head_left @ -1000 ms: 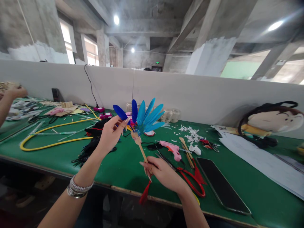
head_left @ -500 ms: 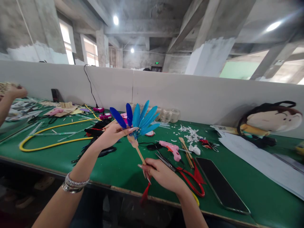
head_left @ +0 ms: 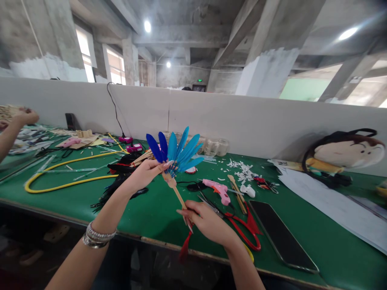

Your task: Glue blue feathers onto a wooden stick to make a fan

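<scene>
A feather fan (head_left: 178, 194) is held up over the table, its wooden handle slanting down to a red tassel (head_left: 185, 245). Light-blue feathers (head_left: 185, 153) spread on its right, dark-blue feathers (head_left: 158, 147) on its left. My right hand (head_left: 205, 221) is closed around the lower handle. At the base of the dark-blue feathers, my left hand (head_left: 148, 173) pinches with thumb and fingers; its fingertips partly cover the feather roots. Right of the fan lie a pink glue gun (head_left: 218, 190) and red-handled scissors (head_left: 246, 234), partly behind my right hand.
A black phone (head_left: 282, 235) lies near the front right edge, with white paper (head_left: 329, 205) beyond. Black feathers (head_left: 113, 191) and a yellow hose (head_left: 69, 186) are on the left. Clear jars (head_left: 216, 147) stand by the partition. A co-worker's hand (head_left: 27, 117) shows far left.
My left hand has shifted slightly right, and the dark-blue feathers have swung right, closer to the light-blue ones. My right hand stays on the handle. The co-worker's hand moved slightly right.
</scene>
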Demonstrator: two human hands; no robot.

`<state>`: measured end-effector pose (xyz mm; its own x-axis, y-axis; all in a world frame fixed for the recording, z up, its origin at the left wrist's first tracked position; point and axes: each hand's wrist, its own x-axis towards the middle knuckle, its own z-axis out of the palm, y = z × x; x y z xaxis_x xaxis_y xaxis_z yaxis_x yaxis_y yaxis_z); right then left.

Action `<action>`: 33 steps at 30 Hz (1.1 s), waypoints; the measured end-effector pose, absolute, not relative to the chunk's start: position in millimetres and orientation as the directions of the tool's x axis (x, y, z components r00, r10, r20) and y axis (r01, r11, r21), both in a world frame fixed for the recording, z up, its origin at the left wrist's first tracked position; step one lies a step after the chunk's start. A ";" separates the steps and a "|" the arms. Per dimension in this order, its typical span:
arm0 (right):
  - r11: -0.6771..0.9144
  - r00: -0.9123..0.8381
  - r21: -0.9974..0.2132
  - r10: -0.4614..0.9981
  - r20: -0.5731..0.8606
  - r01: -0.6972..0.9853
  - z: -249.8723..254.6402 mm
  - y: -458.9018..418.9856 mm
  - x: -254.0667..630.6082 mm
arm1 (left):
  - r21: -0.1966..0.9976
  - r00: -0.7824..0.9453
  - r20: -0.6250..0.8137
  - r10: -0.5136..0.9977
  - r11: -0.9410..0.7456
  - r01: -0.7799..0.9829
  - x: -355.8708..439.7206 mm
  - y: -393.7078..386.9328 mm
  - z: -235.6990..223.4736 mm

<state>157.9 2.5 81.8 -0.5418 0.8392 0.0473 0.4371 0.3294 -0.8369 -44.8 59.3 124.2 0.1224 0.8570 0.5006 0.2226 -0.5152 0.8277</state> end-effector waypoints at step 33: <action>0.332 -0.559 -0.843 0.828 0.045 0.423 78.2 3.5 160.0 | 0.928 0.203 0.339 0.919 -0.361 0.087 -38.3 57.8 120.5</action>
